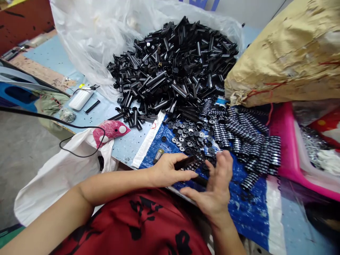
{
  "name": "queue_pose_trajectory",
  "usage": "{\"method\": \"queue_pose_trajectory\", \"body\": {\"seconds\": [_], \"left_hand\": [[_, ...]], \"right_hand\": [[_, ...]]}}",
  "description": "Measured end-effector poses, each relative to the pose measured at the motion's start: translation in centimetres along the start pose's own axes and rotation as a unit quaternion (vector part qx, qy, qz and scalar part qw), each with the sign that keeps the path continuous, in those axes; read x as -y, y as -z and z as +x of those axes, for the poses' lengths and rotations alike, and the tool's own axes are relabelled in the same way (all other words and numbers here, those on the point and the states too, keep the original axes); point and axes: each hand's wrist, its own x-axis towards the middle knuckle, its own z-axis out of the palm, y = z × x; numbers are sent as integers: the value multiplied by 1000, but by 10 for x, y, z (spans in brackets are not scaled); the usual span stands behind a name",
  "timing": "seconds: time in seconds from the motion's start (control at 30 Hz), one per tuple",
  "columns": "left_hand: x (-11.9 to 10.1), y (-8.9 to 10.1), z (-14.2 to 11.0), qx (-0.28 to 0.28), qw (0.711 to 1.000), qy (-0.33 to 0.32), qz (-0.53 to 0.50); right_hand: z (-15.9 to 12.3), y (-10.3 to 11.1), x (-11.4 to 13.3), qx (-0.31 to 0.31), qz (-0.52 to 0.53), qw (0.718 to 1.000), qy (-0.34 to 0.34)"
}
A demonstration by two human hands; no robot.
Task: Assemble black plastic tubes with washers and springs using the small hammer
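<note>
Over the near edge of the blue plastic sheet [240, 209], my left hand [166, 170] grips a black plastic tube [184, 162] between thumb and fingers. A number-patterned piece [195, 164] shows just beyond the tube; whether the two are joined cannot be made out. To its right, my right hand [216, 187] has its fingers spread, slightly blurred, and nothing shows in it. Small black discs [183, 136] lie scattered on the sheet beyond both hands. Rolls with a black and white pattern [247, 141] are piled to the right of the discs.
A large heap of black tubes [175, 67] spills from a clear plastic bag [87, 39] at the back. A torn brown paper sack [289, 53] and a pink basin [287, 148] stand on the right. A black cable [47, 118] and a white bag [50, 187] are on the left.
</note>
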Motion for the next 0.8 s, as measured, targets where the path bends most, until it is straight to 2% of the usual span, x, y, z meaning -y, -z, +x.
{"method": "queue_pose_trajectory", "body": {"seconds": [0.07,0.1,0.17,0.27,0.37,0.53,0.7,0.8], "left_hand": [[-2,4,-2,26,999,20,-17],[-1,4,-3,28,999,24,-17],[1,3,-2,7,999,37,-18],[4,-3,0,-58,997,54,-19],[3,-10,1,-83,996,35,-19],[-4,-13,1,-62,994,37,-87],[-2,-4,0,-29,979,110,-170],[5,4,-1,-1,958,161,-239]], "right_hand": [[-2,7,-2,27,-112,988,103],[-2,10,-1,31,-141,981,130],[-1,12,3,15,-167,974,153],[0,10,12,-11,-186,968,170],[-1,5,16,-25,-207,958,199],[-2,-1,14,-58,-266,941,201],[-5,-5,11,-36,-292,935,198],[-5,-10,12,-11,-272,947,170]]}}
